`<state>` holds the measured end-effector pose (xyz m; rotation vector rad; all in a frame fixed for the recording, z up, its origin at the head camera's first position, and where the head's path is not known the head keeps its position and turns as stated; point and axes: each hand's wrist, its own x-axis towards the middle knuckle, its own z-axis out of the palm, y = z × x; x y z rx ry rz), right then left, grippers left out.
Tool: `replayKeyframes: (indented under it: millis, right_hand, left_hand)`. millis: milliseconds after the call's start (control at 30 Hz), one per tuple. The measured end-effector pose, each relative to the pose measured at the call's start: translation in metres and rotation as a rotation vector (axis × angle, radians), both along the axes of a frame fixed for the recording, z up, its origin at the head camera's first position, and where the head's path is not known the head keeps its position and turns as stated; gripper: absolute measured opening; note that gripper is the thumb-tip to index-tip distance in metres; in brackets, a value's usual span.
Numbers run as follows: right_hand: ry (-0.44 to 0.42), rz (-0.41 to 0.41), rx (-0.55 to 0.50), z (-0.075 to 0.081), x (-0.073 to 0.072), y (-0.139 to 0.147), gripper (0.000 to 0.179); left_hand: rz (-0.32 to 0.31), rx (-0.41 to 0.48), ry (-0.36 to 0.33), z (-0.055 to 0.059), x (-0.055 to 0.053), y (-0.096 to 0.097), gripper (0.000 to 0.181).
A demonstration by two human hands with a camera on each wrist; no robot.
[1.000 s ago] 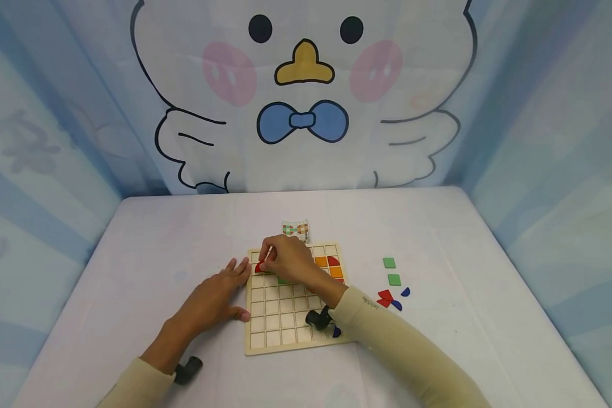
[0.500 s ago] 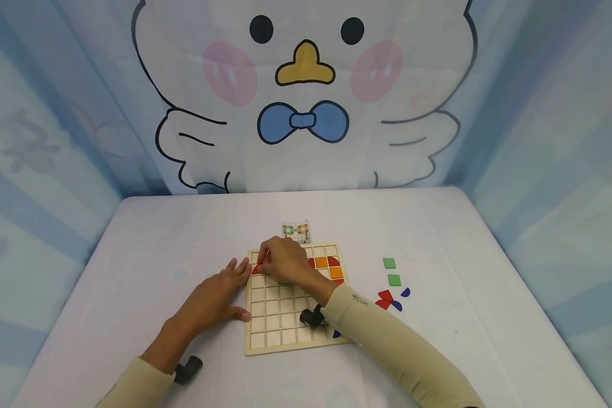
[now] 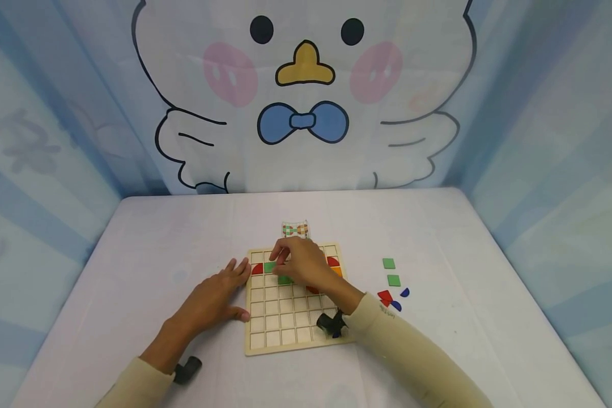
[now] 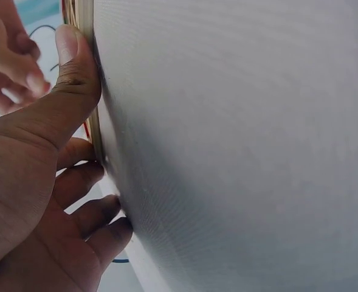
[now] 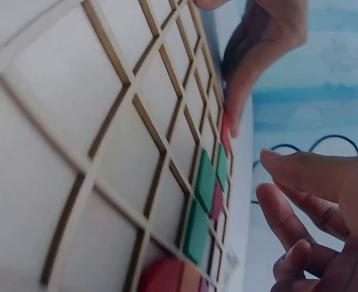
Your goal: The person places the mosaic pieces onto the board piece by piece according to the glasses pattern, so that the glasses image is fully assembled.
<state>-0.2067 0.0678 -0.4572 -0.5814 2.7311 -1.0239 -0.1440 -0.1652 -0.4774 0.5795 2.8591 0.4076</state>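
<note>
A wooden grid board [image 3: 272,324] lies on the table. My left hand [image 3: 211,299] rests at its left edge, fingers spread and thumb against the rim; the left wrist view shows the thumb [image 4: 75,67] on the board's side. A red rounded piece [image 3: 257,269] sits in a cell by the left rim, beside a green square [image 3: 269,267]. Above the board, right of these, hovers my right hand [image 3: 306,263], thumb and fingertips apart with nothing between them in the right wrist view. It hides part of the pattern, including pieces near another green square [image 3: 284,280].
Right of the board lie two green squares [image 3: 394,280], red pieces [image 3: 385,295] and blue half-rounds [image 3: 405,292]. A small pattern card [image 3: 296,229] lies behind the board. A blue piece at its lower right is mostly covered by the black right wrist camera [image 3: 330,323].
My right hand has let go of the red rounded piece, now flat in its cell, and moved right and up from it. The left hand has stayed put.
</note>
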Motion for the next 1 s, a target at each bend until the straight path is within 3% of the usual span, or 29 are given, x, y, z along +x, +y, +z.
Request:
replayKeyframes:
  millis: [167,333,667,1000]
  right_hand:
    - [-0.014,-0.050,-0.041,0.009,0.009,0.032,0.018]
    - [-0.027,-0.171,-0.008,0.012,0.015,0.066,0.019]
    - [0.001,-0.331,0.084,0.002,0.024,0.137,0.022]
    - [0.030,-0.466,0.200,-0.007,0.021,0.195,0.028]
  left_hand:
    - [0.006,-0.004,0.005,0.001,0.001,0.001,0.113]
    - [0.015,-0.015,0.009,0.001,0.002,0.002,0.113]
    - [0.011,-0.023,0.016,-0.002,0.000,0.001,0.113]
    - [0.017,-0.015,0.004,-0.003,0.000,0.001,0.113]
